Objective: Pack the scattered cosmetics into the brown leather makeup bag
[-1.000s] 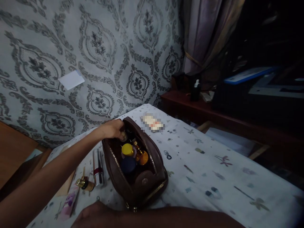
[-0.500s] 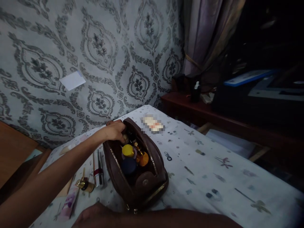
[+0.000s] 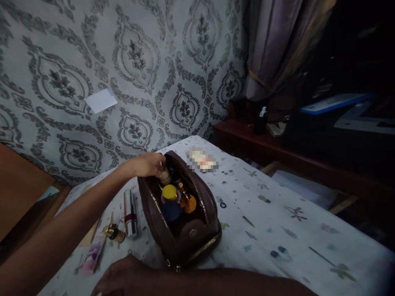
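A brown zip bag (image 3: 212, 205) lies open on the patterned cloth. At its far end my left hand (image 3: 151, 164) reaches over the rim, fingers curled down inside. Just below the fingertips is a beige-topped container (image 3: 166, 176); whether they grip it is hidden. In the bag I also see a yellow-lidded jar (image 3: 169, 192), a dark blue round lid (image 3: 171, 211) and an amber bottle (image 3: 189, 203) with gold parts. My right hand (image 3: 123, 273) rests low in front of the bag, its fingers mostly hidden or cut off by the frame.
Left of the bag lie a silver tube with a red band (image 3: 130, 218), a small gold-topped bottle (image 3: 115, 234) and a pink tube (image 3: 92, 257). A blurred-out item (image 3: 202, 159) lies beyond the bag. A dark red desk (image 3: 234, 133) stands at the right.
The view has shifted slightly, moving the scene to the right. My left hand has lifted a little at the bag's far end. My right hand stays about where it was.
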Demonstrator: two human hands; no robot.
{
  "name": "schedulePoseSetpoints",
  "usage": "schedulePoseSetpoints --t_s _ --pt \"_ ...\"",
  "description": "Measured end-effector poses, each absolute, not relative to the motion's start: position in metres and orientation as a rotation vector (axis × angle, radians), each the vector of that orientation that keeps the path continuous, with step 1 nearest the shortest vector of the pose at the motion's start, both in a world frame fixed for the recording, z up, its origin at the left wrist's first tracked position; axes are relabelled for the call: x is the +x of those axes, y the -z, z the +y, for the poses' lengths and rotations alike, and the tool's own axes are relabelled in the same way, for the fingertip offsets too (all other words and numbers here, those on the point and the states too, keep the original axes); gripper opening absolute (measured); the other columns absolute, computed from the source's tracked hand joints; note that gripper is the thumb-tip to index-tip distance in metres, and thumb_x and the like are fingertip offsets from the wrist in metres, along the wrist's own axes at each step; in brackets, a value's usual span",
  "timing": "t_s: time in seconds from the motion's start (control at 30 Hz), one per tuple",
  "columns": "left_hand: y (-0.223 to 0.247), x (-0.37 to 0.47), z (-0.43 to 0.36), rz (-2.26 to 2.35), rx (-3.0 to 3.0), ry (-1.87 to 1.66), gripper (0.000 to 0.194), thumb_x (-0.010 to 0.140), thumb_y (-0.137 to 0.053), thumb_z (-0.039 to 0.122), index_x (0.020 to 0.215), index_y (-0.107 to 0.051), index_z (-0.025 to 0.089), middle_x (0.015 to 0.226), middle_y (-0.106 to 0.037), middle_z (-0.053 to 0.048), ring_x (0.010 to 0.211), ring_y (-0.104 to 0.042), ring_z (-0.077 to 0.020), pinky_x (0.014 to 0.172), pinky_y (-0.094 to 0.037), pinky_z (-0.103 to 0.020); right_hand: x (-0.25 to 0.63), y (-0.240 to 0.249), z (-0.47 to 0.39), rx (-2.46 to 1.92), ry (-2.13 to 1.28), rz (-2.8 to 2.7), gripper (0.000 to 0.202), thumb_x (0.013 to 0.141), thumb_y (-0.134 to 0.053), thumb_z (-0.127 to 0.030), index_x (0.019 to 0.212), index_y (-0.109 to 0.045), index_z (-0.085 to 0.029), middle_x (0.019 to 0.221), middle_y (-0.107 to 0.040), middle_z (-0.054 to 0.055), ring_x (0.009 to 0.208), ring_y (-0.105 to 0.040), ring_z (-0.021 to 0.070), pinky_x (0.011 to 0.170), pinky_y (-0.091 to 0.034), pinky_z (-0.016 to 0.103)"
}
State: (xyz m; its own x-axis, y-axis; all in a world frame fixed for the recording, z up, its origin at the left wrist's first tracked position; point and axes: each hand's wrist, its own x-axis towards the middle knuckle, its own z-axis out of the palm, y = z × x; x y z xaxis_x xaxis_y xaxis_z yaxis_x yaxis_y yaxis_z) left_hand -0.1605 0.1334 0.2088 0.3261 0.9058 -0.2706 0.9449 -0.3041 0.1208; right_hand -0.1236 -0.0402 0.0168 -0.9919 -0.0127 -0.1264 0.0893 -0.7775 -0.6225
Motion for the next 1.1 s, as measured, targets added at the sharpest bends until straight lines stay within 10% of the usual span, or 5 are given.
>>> schedulePoseSetpoints --t_s 0.33,0.67,1.1 --pt "-0.229 -0.189 0.039 1.941 2.395 -0.601 0.025 0.087 -0.048 0.035 0.097 -0.061 0.017 0.091 -0.068 -0.003 0.082 -0.06 -0.0168 0.071 -0.043 -0.026 -0.115 -0.023 -0.043 0.136 3.011 0.984 0.053 0.051 -0.081 -0.049 0.083 -0.064 -0.011 0.062 -0.067 0.003 0.05 -0.061 0.0131 0.053 -0.04 0.024" --pt "-0.162 -0.269 -0.048 2.124 2.021 0.001 0.05 0.083 -0.052 0.064 0.108 -0.061 0.022 0.101 -0.065 -0.007 0.093 -0.06 -0.0241 0.079 -0.044 -0.031 -0.108 -0.029 -0.042 0.168 2.998 1.028 0.054 0.058 -0.081 -0.048 0.09 -0.063 -0.01 0.067 -0.069 0.004 0.052 -0.062 0.0127 0.055 -0.041 0.025" --pt "-0.135 -0.294 -0.057 2.209 1.837 -0.093 0.024 0.085 -0.049 0.041 0.085 -0.061 0.02 0.074 -0.061 0.0 0.07 -0.055 -0.0171 0.062 -0.036 -0.026 -0.109 -0.028 -0.042 0.153 3.009 1.043 0.05 0.061 -0.08 -0.048 0.089 -0.062 -0.01 0.067 -0.069 0.003 0.051 -0.062 0.0108 0.052 -0.039 0.022"
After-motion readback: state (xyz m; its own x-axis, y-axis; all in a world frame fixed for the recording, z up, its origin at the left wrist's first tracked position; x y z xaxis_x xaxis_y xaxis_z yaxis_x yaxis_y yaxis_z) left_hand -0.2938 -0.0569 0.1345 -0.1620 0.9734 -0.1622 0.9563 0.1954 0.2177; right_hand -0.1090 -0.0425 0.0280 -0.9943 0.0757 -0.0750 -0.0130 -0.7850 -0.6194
